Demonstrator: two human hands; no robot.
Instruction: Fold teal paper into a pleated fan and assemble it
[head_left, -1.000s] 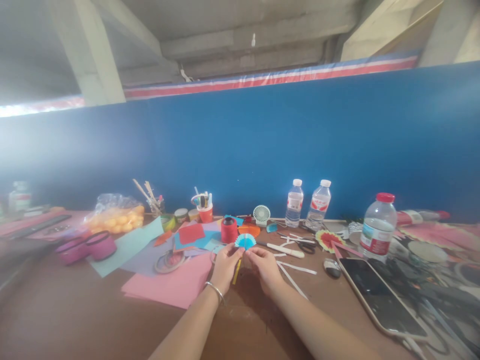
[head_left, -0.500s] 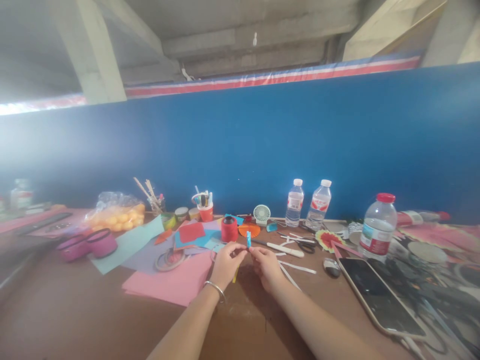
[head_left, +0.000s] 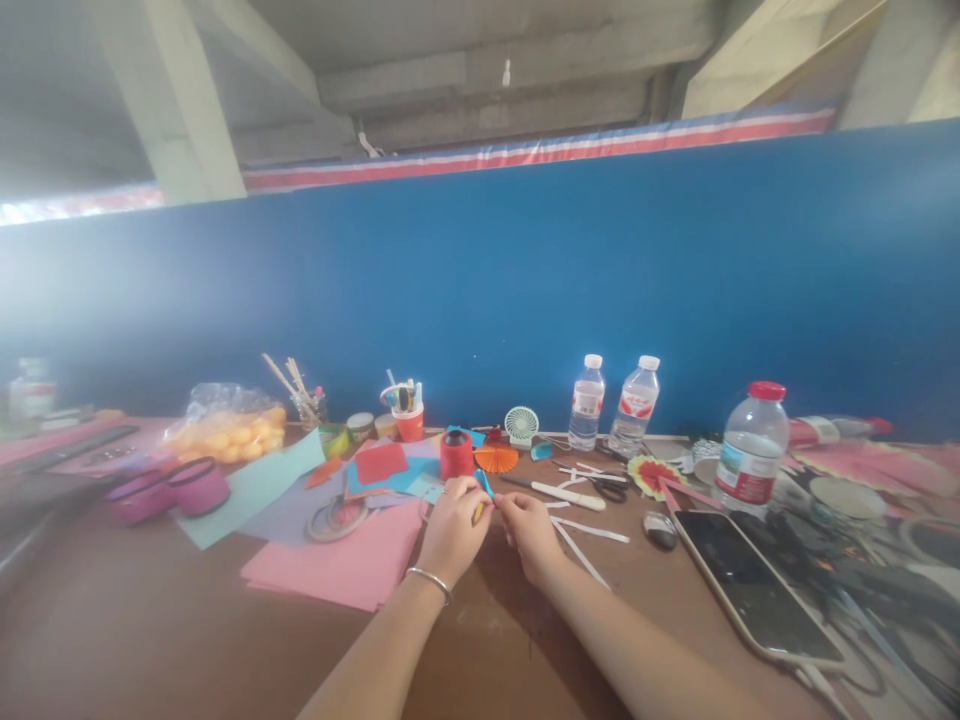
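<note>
My left hand [head_left: 454, 525], with a bangle on its wrist, and my right hand [head_left: 531, 527] meet at the middle of the brown table [head_left: 150, 620]. Between their pinched fingertips sits a small folded blue paper fan [head_left: 485, 485], closed into a narrow strip. A yellow stick [head_left: 477, 514] shows just under it, by my left fingers. A red thread spool [head_left: 456, 455] stands right behind my hands, with an orange pleated paper fan [head_left: 496, 459] beside it.
Pink paper [head_left: 337, 565] and other coloured sheets lie to the left, with a tape roll [head_left: 337, 518]. A white pen [head_left: 562, 493], scissors [head_left: 607, 487] and white paper strips lie to the right. A phone [head_left: 750, 590] and several water bottles [head_left: 751, 450] stand farther right. Pink pouches [head_left: 169, 492] sit at left.
The blue paper fan was spread open a second ago; it has been folded shut into a narrow strip and lowered between my fingertips. My hands have moved closer together.
</note>
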